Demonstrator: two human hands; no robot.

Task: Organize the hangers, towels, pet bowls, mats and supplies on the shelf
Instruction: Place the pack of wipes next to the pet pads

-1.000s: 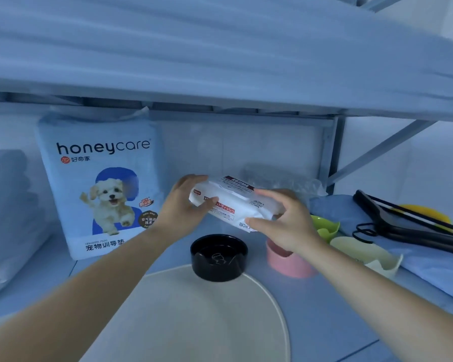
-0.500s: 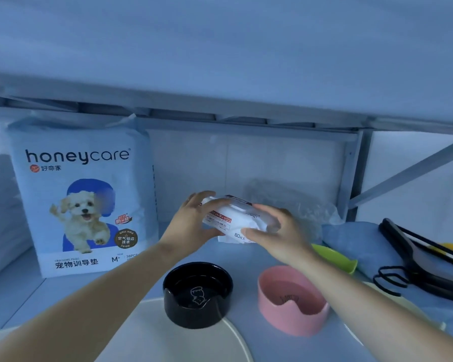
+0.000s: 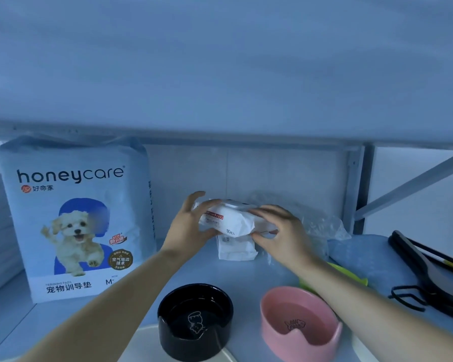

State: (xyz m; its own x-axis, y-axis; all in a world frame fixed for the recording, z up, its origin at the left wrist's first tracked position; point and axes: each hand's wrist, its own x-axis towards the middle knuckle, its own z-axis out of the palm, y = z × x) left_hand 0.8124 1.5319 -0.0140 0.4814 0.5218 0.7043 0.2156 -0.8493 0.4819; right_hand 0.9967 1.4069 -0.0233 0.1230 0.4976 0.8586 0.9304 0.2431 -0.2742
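Observation:
Both hands hold a white pack of wet wipes (image 3: 229,221) near the back of the shelf, on top of a second white pack (image 3: 236,249) that lies on the shelf board. My left hand (image 3: 194,226) grips its left end, and my right hand (image 3: 277,231) grips its right end with curled fingers. A black pet bowl (image 3: 195,320) and a pink pet bowl (image 3: 298,325) stand in front, near my forearms. The tall honeycare pad bag (image 3: 76,220) stands upright at the left.
A crinkled clear plastic bag (image 3: 317,223) lies behind my right hand. Black hangers (image 3: 426,267) rest on a blue folded towel (image 3: 364,257) at the right. A green bowl (image 3: 351,276) peeks past my right arm. A pale round mat (image 3: 147,346) lies under the black bowl. The upper shelf board hangs low overhead.
Both hands carried the wipes pack farther back and lower, onto the other white pack. The view moved closer to the shelf.

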